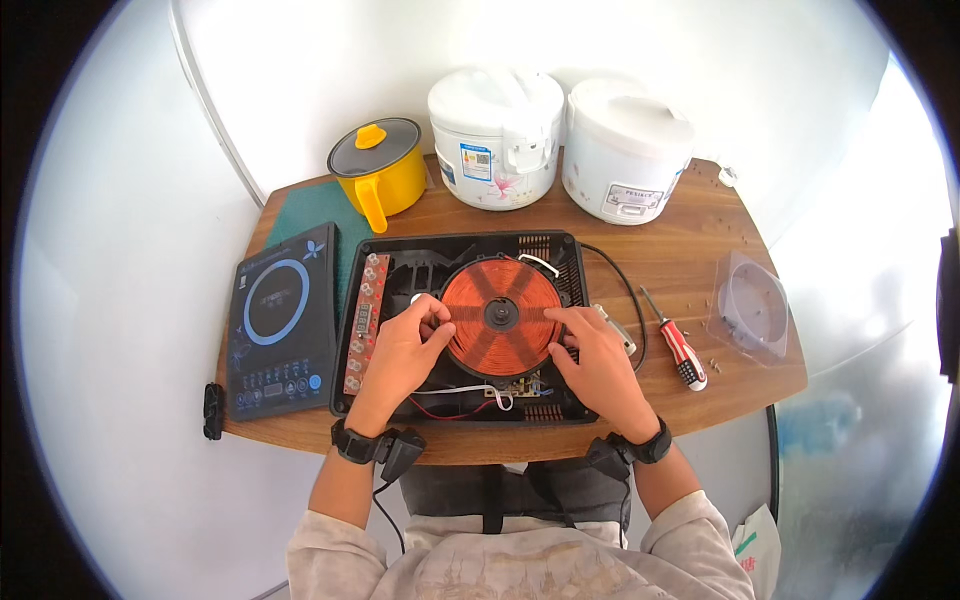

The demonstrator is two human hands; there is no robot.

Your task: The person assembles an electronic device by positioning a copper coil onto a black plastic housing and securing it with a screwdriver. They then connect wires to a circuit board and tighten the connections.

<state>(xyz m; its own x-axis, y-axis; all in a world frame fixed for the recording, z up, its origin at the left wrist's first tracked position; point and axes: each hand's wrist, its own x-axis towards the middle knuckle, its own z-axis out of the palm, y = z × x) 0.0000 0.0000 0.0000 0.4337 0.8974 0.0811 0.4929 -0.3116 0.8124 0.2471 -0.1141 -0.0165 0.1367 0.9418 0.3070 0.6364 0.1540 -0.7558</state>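
An opened induction cooker base (420, 270), a black shell, lies in front of me with a round copper coil (500, 350) inside it. My left hand (408, 345) has curled fingers, with thumb and index at the coil's left rim. At the opposite rim, my right hand (598, 355) grips with thumb and index on the edge; its other fingers are partly hidden. A red circuit board (366, 325) with a small display runs along the shell's left side. White wires (450, 390) and a red one pass below the coil, near a small circuit board (515, 388).
Left of the shell is the cooker's black glass top (285, 330), over a green mat (300, 215). Behind stand a yellow pot (395, 185) and two white rice cookers (495, 140). A red-handled screwdriver (683, 355), a clear plastic tray (752, 305) and a black cord (640, 300) lie right.
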